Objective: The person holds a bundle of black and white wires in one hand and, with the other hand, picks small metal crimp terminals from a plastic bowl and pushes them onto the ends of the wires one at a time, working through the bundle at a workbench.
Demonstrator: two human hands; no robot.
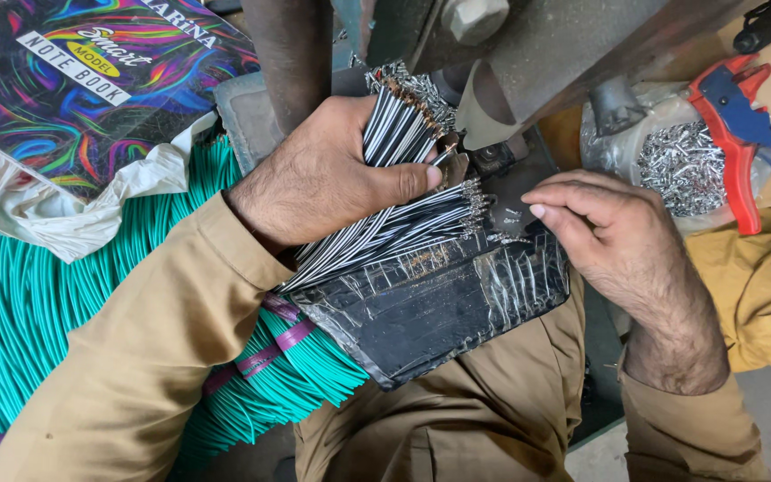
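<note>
Black-and-white wires (399,134) form one thick bundle, too many for us to count, clamped in our left hand (327,174) with the thumb pressed across them. A second fan of the same wires (403,230) lies just below that hand. Our right hand (604,232) rests beside their tips, fingers curled, gripping nothing we can see. One green wire bundle (37,303) lies under our left forearm; one red-and-blue crimping tool (738,125) sits beyond the right hand.
</note>
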